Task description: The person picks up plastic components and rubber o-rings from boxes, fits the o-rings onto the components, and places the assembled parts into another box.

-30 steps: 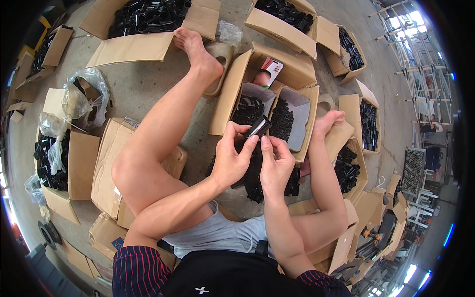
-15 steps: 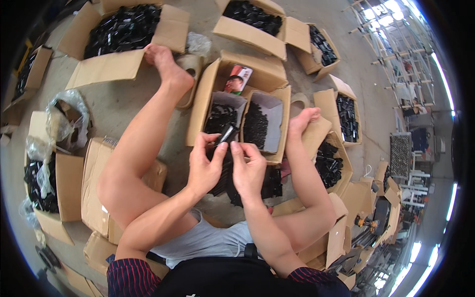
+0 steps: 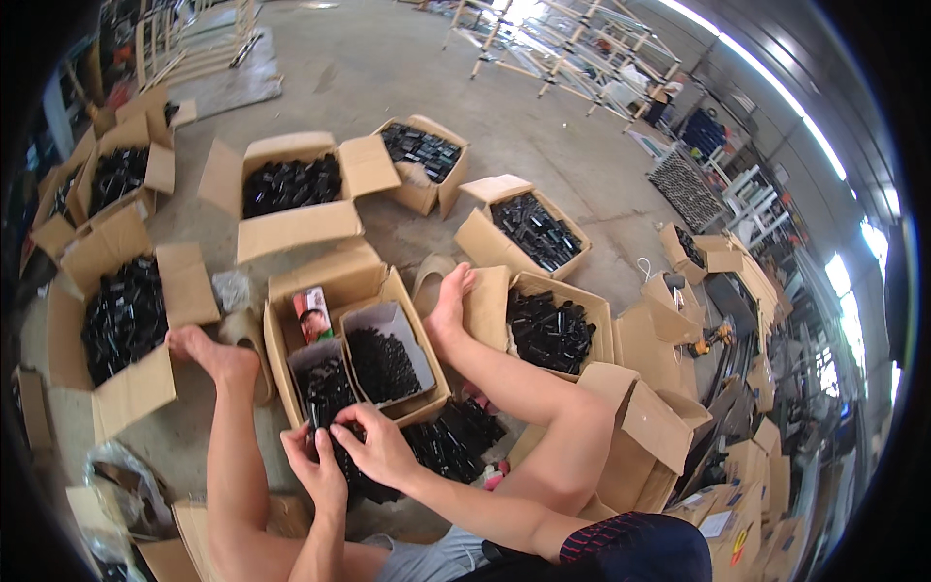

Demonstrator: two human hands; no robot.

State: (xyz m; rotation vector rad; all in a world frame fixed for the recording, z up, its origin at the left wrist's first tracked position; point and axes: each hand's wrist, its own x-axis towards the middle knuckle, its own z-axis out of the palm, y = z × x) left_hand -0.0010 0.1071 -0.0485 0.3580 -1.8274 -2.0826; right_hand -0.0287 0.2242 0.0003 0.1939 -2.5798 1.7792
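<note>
My left hand (image 3: 320,468) is closed, pinching a short black plastic part (image 3: 315,412) between thumb and fingers. My right hand (image 3: 380,448) is at the same part, with thumb and forefinger pressed together at its side. Both hands are over the near edge of an open cardboard box (image 3: 438,400) between my legs. Inside it, two grey bins hold small black pieces: the left bin (image 3: 308,361) lies just beyond my fingers, and the right bin (image 3: 412,351) holds finer bits. A red and white printed packet (image 3: 312,315) stands behind them. The part's exact kind is unclear.
Cardboard boxes of black parts surround me, including one at the left (image 3: 126,320), one at the far side (image 3: 291,189) and one by my right foot (image 3: 551,330). Loose black strips (image 3: 451,441) lie beside my right forearm. A yellow drill (image 3: 716,339) rests at the right.
The view has swung rightward and upward, so the boxes appear lower and farther left. Both hands still hold the black part, with the right now beside its end.
</note>
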